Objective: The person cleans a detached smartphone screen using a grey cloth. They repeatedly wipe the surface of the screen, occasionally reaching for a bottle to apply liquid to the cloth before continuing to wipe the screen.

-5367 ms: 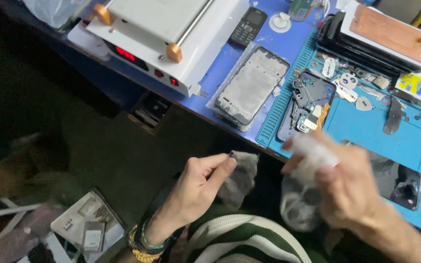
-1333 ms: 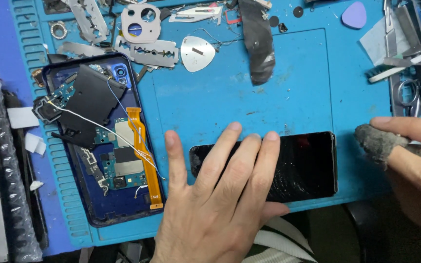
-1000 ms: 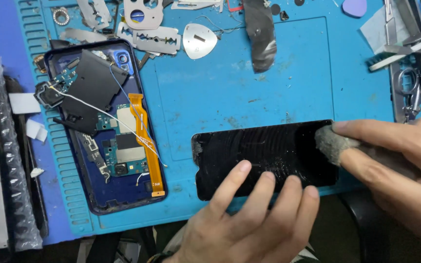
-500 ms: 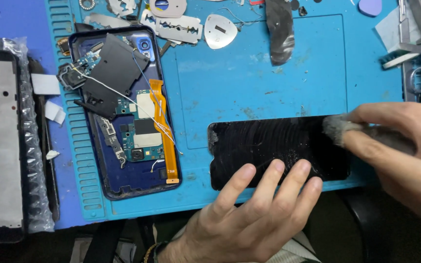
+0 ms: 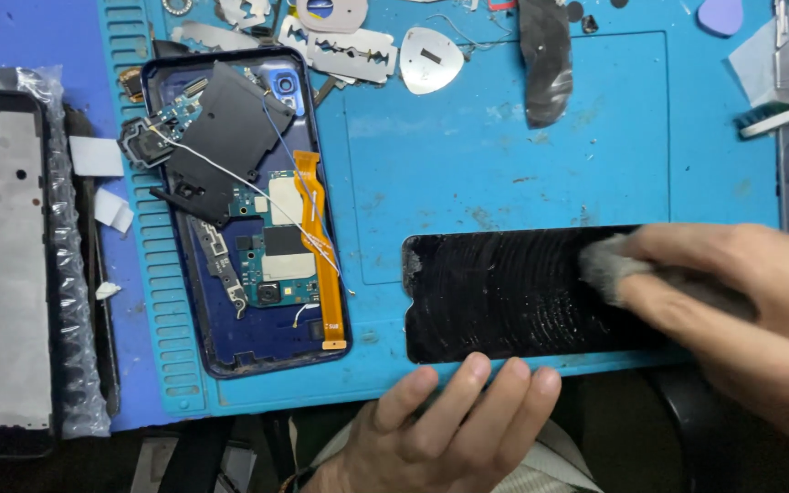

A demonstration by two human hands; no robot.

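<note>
Black phone screen (image 5: pixel 513 292) at mat's (image 5: pixel 504 164) lower edge, left hand (image 5: pixel 454 420) fingertips spread open bracing its near edge, right hand (image 5: pixel 741 310) pinching grey cloth (image 5: pixel 609 265) on glass, bare mat above.

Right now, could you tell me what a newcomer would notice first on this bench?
Likely the black phone screen at the blue mat's near edge, with the right hand pressing a grey cloth on it and the left hand at its edge. To the left lies an opened phone, its boards bare.

Two hands (image 5: pixel 454 415) (image 5: pixel 741 310), one black screen (image 5: pixel 504 297), one opened phone (image 5: pixel 248 210) — one razor blade (image 5: pixel 351 55), one grey cloth (image 5: pixel 609 269)
</note>
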